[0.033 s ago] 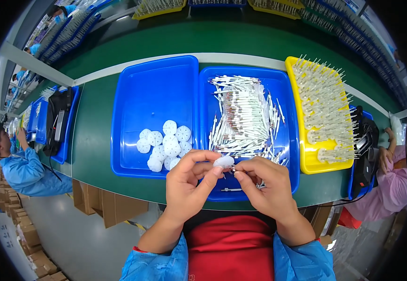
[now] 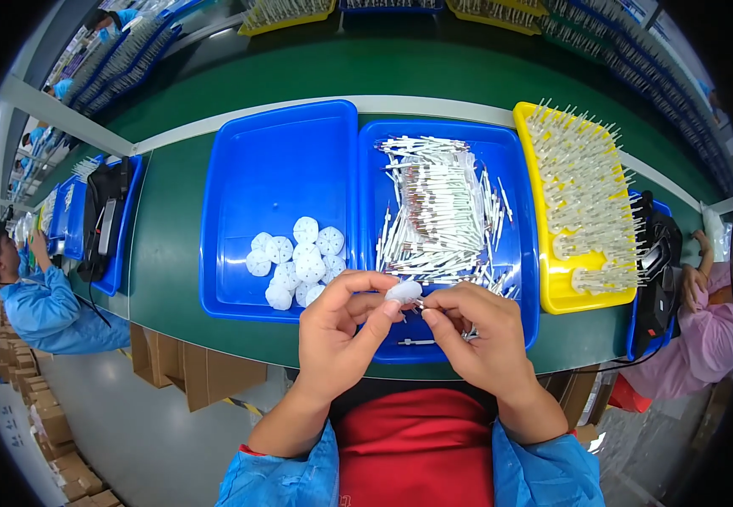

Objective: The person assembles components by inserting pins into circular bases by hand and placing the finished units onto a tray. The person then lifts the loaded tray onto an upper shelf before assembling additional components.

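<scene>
My left hand [image 2: 345, 334] pinches a white round plastic disc [image 2: 404, 292] between thumb and fingers, above the near edge of the middle blue tray [image 2: 514, 253]. Against the disc's right side, my right hand [image 2: 480, 338] grips a thin stick with a metallic tip [image 2: 419, 304]; fingers cover most of it. More white sticks show partly within the curled right fingers. In the middle tray lies a heap of thin white sticks [image 2: 442, 203], some bundled in clear plastic. Several white discs with small holes [image 2: 307, 262] lie in the near right corner of the left blue tray [image 2: 274, 169].
On the right, a yellow tray [image 2: 556, 296] holds many discs with sticks standing up in them. Black devices [image 2: 660, 287] sit in blue trays at both sides. Co-workers [image 2: 54, 304] are at the left and right. More filled trays [image 2: 290, 13] line the back of the green table.
</scene>
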Demonstrator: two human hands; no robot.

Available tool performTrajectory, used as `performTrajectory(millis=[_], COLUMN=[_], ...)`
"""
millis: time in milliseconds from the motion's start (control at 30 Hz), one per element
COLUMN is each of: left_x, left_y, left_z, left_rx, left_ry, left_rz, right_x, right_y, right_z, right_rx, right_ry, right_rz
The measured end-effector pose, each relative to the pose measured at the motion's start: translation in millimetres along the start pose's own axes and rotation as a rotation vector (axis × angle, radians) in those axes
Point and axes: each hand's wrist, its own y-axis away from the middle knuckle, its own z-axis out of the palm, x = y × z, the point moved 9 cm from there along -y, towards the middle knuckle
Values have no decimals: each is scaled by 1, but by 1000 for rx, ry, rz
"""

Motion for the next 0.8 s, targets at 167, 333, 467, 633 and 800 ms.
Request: performTrajectory(millis=[167, 333, 467, 633, 800], left_x=[3, 0, 9, 25, 19], left_y=[2, 1, -1, -1, -2], left_z=[-1, -4, -4, 1, 0], left_rx=[-1, -34, -30, -76, -59], left_ry=[-45, -105, -167, -414, -382], left_rz=[46, 76, 118, 249, 142], right_x=[1, 9, 13, 21, 17], right_y=[3, 7, 6, 10, 12], right_z=[2, 4, 2, 4, 8], right_rx=[-15, -51, -63, -76, -28], right_ry=[40, -95, -111, -118, -124], right_rz=[31, 110, 142, 193, 177])
